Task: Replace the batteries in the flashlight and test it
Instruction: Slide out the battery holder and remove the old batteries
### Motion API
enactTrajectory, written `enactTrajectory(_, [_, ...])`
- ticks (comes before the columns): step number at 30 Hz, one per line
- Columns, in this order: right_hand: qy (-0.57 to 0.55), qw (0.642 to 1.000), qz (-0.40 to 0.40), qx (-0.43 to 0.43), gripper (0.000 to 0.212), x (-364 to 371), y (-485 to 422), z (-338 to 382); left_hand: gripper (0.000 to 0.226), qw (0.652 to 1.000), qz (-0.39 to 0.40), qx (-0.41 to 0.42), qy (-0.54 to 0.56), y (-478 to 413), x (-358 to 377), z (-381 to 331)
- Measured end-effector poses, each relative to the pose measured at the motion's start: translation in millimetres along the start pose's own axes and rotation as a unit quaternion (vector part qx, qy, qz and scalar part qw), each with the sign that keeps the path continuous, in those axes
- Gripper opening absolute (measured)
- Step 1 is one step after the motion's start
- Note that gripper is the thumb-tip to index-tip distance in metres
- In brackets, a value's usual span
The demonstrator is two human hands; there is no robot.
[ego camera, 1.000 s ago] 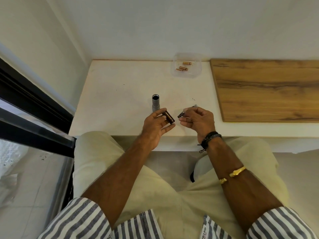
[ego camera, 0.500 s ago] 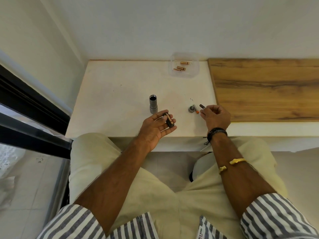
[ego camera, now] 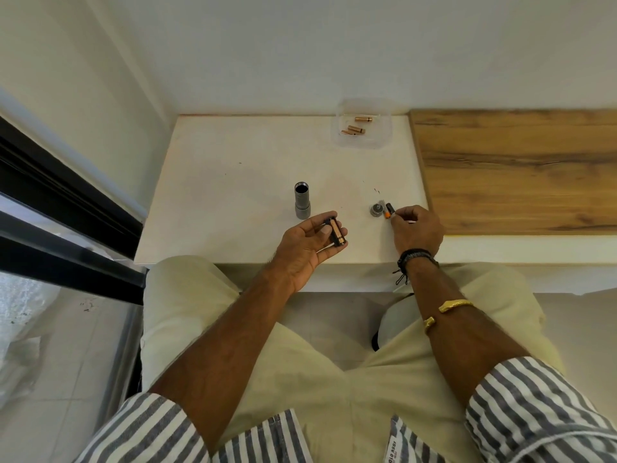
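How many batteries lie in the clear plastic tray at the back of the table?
3. One battery lies toward the tray's far side, two close together nearer its left; others may hide.

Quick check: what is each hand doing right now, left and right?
Left hand: fingers closed on the battery holder.
Right hand: fingers pinching a single battery beside the flashlight cap.

Single head-worn wide-angle view, looking forward and steeply down from above seated lap. White rectangular tabletop (ego camera: 233,182) at frame centre, within arm's reach; wood-grain board (ego camera: 517,168) upper right; black-framed glass door (ego camera: 66,228) left edge. Strong barrel distortion near borders. No second view to overlap.
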State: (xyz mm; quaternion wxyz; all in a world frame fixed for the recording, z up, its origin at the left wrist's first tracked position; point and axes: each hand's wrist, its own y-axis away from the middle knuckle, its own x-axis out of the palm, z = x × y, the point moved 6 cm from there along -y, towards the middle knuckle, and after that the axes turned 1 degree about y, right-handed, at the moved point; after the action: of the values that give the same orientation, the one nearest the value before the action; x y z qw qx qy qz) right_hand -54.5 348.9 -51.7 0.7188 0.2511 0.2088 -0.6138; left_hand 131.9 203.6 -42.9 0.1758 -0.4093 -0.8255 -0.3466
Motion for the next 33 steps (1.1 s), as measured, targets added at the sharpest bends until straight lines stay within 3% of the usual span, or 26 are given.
enactTrajectory(8, [-0.015, 0.999, -0.007, -0.041, 0.013, -8, 6, 12, 0.03, 1.0, -0.015, -0.001, -0.018, 1, -2, -2])
enactTrajectory(11, [-0.048, 0.987, 0.094, -0.117, 0.009, -3, 21, 37, 0.026, 0.999, -0.023, 0.003, -0.031, 0, -4, -3])
enactTrajectory(14, [-0.04, 0.95, 0.217, -0.219, 0.014, 4, 48, 61, 0.028, 0.997, -0.041, 0.002, -0.061, -1, -8, -3])
enactTrajectory(19, [0.026, 0.906, 0.275, -0.32, 0.02, 12, 76, 76, 0.026, 0.993, -0.063, 0.002, -0.099, 0, -12, -2])
enactTrajectory(33, [0.086, 0.849, 0.273, -0.443, 0.02, 14, 92, 90, 0.016, 0.987, -0.084, -0.015, -0.133, 1, -15, -1])
